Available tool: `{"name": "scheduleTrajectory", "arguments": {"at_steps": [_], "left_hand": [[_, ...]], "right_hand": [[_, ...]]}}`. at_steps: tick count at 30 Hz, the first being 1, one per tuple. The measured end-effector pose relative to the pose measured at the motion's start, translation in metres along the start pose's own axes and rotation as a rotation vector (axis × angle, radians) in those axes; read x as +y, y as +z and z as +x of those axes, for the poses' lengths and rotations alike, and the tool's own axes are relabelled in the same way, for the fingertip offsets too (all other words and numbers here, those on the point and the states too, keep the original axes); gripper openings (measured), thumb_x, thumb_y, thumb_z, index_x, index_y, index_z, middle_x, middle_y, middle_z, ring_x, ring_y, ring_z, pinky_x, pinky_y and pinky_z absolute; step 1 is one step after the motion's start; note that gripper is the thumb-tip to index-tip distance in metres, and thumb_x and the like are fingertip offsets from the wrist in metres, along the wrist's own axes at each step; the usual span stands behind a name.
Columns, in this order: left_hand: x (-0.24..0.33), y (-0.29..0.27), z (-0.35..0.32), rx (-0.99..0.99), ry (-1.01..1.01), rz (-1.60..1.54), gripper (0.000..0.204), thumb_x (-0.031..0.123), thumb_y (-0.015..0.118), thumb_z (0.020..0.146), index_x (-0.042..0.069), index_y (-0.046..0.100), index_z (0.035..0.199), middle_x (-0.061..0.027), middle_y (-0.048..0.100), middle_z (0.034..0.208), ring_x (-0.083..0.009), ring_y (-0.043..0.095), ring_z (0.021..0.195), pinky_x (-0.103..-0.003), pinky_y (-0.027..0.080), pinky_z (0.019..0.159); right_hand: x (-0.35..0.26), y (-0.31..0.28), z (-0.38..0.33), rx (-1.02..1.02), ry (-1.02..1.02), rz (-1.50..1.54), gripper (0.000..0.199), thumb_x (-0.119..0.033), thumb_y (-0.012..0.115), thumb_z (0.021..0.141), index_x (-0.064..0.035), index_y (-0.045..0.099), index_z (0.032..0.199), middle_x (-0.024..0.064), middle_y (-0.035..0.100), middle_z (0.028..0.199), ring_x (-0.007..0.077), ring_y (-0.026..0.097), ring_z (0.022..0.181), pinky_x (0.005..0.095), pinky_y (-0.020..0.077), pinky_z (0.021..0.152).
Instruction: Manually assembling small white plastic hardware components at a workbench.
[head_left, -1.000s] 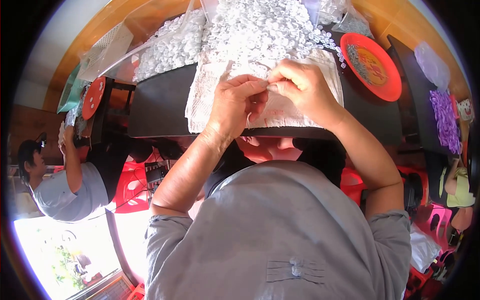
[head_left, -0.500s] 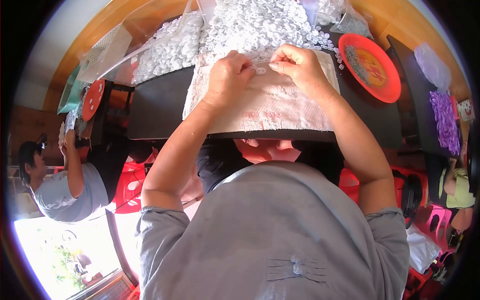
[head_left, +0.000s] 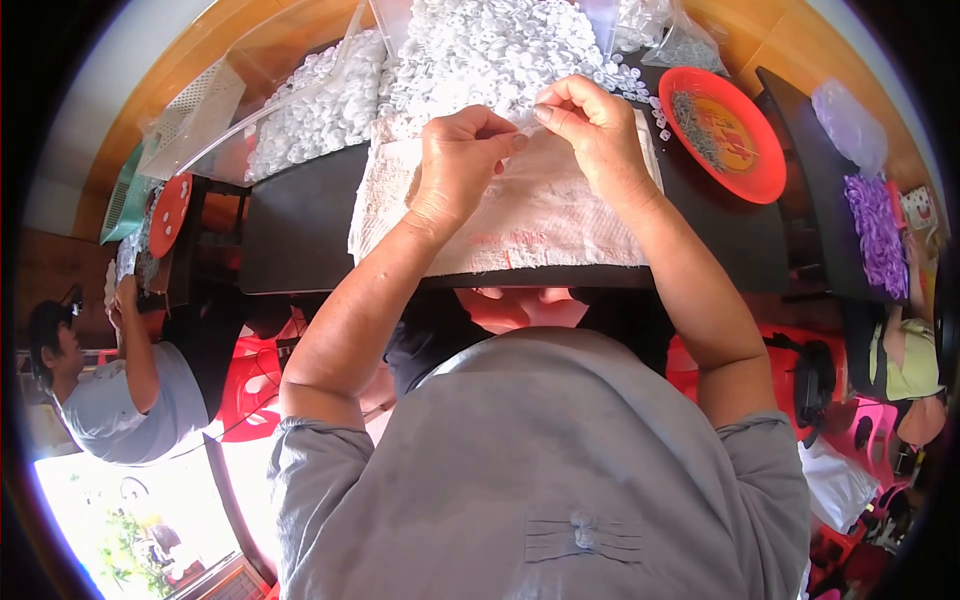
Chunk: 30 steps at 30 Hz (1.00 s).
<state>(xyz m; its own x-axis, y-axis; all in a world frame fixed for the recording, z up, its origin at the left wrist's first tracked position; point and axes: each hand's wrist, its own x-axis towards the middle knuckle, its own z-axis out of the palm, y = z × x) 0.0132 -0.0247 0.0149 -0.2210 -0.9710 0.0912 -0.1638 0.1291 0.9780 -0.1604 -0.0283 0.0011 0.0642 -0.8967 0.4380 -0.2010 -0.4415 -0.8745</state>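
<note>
Off-white cloth [head_left: 500, 215], quantity one, lies beneath both hands on the black worktop [head_left: 290, 215]. Left hand [head_left: 452, 165]: thumb and forefinger bent toward each other. Right hand [head_left: 600, 128]: thumb and forefinger drawn close. Whether either grips anything cannot be told. Directly beyond the hands and to the left hand's far left lie two heaps of small white pieces [head_left: 480, 60], too many to count; most appear left to handle. The finished quantity cannot be determined. Right of the right hand: one red plate [head_left: 768, 178] bearing numerous thin grey pins [head_left: 693, 122], uncountable.

Dark table [head_left: 300, 215], cloth [head_left: 555, 205], plate [head_left: 762, 172], loose white pieces [head_left: 627, 80]
</note>
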Motion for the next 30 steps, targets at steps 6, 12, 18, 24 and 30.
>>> {"name": "scheduleTrajectory", "arguments": {"at_steps": [6,12,18,24,30], "left_hand": [[0.000,-0.003,0.004,-0.053,-0.084,-0.307,0.010,0.007,0.069,0.084,-0.002,0.064,0.084,-0.0056,0.063,0.069,-0.0097,0.056,0.056,-0.024,0.042,0.047],[0.003,0.003,0.002,-0.111,-0.161,-0.467,0.011,0.008,0.062,0.089,-0.004,0.062,0.090,-0.0089,0.063,0.074,-0.0137,0.058,0.058,-0.024,0.042,0.048],[0.005,0.007,0.000,-0.068,-0.120,-0.382,0.009,0.007,0.065,0.087,-0.002,0.063,0.088,-0.0060,0.062,0.071,-0.0112,0.055,0.055,-0.023,0.040,0.045],[0.003,-0.001,0.003,-0.137,-0.214,-0.532,0.013,0.011,0.059,0.091,-0.003,0.061,0.090,-0.0095,0.062,0.074,-0.0150,0.056,0.059,-0.025,0.041,0.047],[0.003,0.003,0.000,-0.164,-0.279,-0.629,0.015,0.012,0.058,0.093,-0.002,0.060,0.091,-0.0092,0.061,0.073,-0.0153,0.056,0.059,-0.026,0.041,0.047]], "right_hand": [[-0.005,-0.001,-0.001,-0.008,0.024,0.040,0.002,-0.002,0.062,0.089,-0.0008,0.060,0.089,0.0000,0.061,0.083,0.0062,0.055,0.076,0.0212,0.0460,0.072],[-0.016,0.000,-0.002,0.024,0.045,0.143,0.004,-0.003,0.062,0.088,-0.0005,0.059,0.089,0.0006,0.062,0.082,0.0066,0.055,0.077,0.0219,0.0455,0.071],[-0.014,-0.002,-0.003,-0.026,-0.008,0.054,0.003,-0.004,0.060,0.091,-0.0014,0.059,0.093,-0.0004,0.061,0.088,0.0055,0.055,0.080,0.0200,0.0452,0.074],[-0.008,-0.004,0.000,0.030,0.058,0.103,0.005,0.000,0.063,0.085,-0.0015,0.058,0.087,-0.0007,0.060,0.078,0.0073,0.055,0.073,0.0228,0.0460,0.067],[-0.016,-0.002,-0.002,-0.017,-0.019,0.123,0.004,-0.004,0.061,0.090,-0.0028,0.059,0.093,-0.0012,0.060,0.088,0.0054,0.055,0.081,0.0203,0.0455,0.074]]}}
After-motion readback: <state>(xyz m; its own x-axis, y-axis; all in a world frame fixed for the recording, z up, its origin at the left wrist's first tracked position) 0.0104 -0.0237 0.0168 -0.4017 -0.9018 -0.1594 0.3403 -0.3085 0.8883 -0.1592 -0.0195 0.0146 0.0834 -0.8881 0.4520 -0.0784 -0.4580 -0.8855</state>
